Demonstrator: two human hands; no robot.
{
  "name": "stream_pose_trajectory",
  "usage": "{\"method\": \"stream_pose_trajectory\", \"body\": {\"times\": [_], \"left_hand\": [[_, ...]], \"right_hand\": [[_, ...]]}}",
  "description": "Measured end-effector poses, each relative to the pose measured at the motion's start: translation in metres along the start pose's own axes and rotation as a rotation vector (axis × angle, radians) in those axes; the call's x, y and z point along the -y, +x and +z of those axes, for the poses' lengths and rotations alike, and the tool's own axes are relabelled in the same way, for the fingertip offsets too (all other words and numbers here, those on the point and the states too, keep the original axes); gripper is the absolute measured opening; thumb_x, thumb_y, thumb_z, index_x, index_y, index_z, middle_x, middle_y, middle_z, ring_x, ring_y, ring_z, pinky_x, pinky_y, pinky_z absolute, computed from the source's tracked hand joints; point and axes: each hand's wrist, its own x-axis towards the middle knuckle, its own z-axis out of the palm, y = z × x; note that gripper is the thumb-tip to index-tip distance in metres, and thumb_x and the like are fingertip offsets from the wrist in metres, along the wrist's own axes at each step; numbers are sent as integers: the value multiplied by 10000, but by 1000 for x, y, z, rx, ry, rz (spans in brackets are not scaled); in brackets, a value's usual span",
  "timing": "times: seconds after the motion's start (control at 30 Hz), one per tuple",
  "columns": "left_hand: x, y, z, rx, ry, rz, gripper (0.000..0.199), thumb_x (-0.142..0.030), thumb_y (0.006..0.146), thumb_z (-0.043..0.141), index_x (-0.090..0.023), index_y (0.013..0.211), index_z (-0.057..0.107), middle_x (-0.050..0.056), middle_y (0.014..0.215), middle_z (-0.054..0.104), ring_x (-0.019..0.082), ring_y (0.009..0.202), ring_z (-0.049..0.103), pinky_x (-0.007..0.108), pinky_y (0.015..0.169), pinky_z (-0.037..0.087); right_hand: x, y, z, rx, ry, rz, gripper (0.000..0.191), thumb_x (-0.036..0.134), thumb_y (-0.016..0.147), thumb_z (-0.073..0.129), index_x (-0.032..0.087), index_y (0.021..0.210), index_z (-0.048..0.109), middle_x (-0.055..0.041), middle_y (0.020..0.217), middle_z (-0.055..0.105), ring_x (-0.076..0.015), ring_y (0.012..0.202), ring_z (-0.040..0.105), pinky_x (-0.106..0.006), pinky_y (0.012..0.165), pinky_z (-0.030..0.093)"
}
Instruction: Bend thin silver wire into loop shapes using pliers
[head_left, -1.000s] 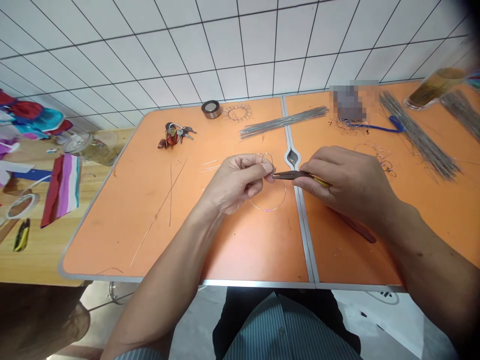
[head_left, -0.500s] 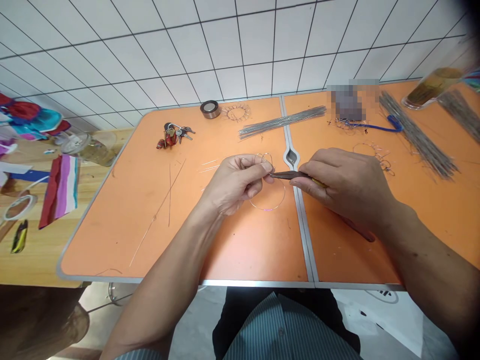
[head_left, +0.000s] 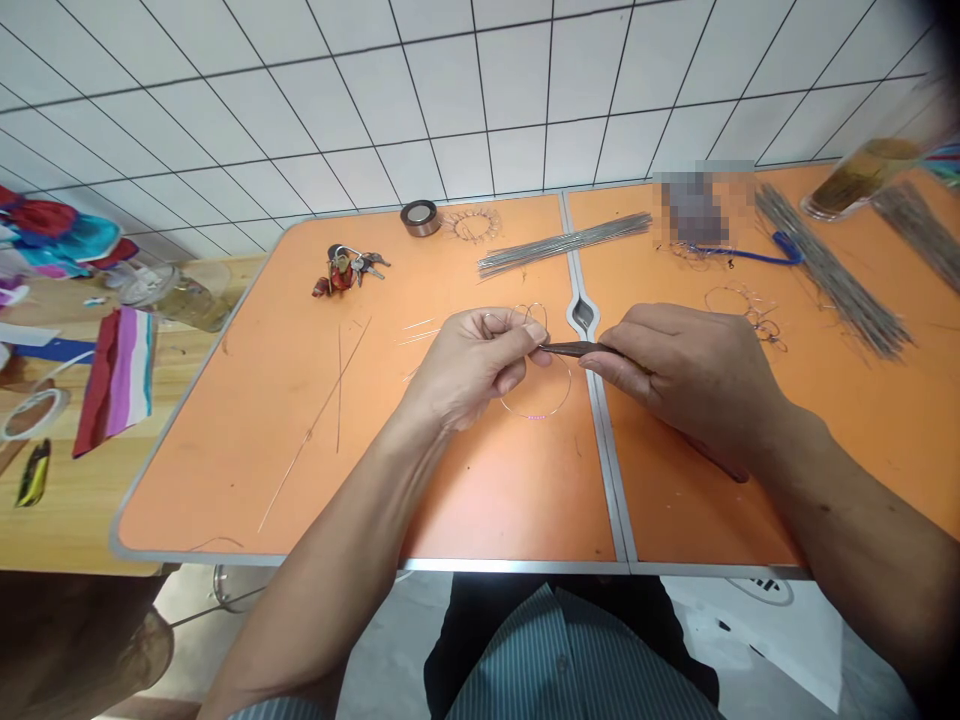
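Note:
My left hand (head_left: 472, 365) pinches the top of a thin wire loop (head_left: 536, 400), which hangs below it with a few tiny pink beads at its bottom. My right hand (head_left: 682, 370) grips dark needle-nose pliers (head_left: 577, 349), their tips reaching the wire beside my left fingers. The exact point of contact is hidden by my fingers. A dark red handle (head_left: 720, 462) shows under my right hand, resting on the orange folding table (head_left: 225, 480).
Bundles of steel wire (head_left: 562, 245) lie across the table's far side and right, near small wire coils (head_left: 746, 305), a blue cord (head_left: 750, 256), keys (head_left: 345, 270), a tape roll (head_left: 420, 218) and a glass jar (head_left: 862, 178). A tiled wall stands behind.
My right hand has turned slightly, now covering the pliers' yellow grip. The pliers stay at the wire, and the view has shifted a little.

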Motion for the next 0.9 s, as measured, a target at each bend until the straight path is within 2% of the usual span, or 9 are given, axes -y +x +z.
{"method": "stream_pose_trajectory", "body": {"times": [0.13, 0.3, 0.47, 0.7, 0.9], "left_hand": [[0, -1, 0, -3, -8, -6, 305, -350, 746, 907, -149, 694, 684, 29, 671, 718, 31, 421, 377, 237, 407, 197], [-1, -1, 0, -1, -9, -2, 300, -345, 744, 905, -151, 686, 683, 34, 676, 727, 30, 416, 376, 239, 403, 199], [0, 1, -2, 9, -41, -4, 268, -310, 785, 869, -145, 692, 680, 37, 686, 724, 28, 417, 390, 230, 397, 191], [4, 5, -8, 14, -125, 1, 229, -327, 824, 834, -138, 774, 715, 47, 776, 744, 33, 402, 441, 231, 368, 227], [3, 10, -11, -17, -140, -8, 293, -398, 863, 817, -140, 783, 703, 70, 793, 762, 40, 404, 462, 233, 373, 251]], "right_hand": [[0, -1, 0, -2, -11, 6, 578, 549, 1156, 435, 212, 802, 742, -46, 719, 696, -174, 671, 588, -341, 559, 251], [0, -1, 3, 4, 31, 22, 560, 560, 1148, 454, 219, 810, 742, -41, 749, 726, -178, 685, 614, -347, 558, 269], [-4, 2, 7, 8, 167, 43, 435, 483, 1135, 513, 234, 878, 760, -45, 872, 789, -192, 779, 687, -355, 584, 324], [-8, 3, 9, 3, 239, 82, 324, 419, 1097, 567, 248, 903, 763, -51, 916, 807, -230, 839, 720, -371, 649, 401], [-18, 6, 9, 53, 321, 198, 277, 430, 1062, 611, 255, 918, 770, -42, 940, 816, -240, 840, 727, -368, 696, 445]]}}
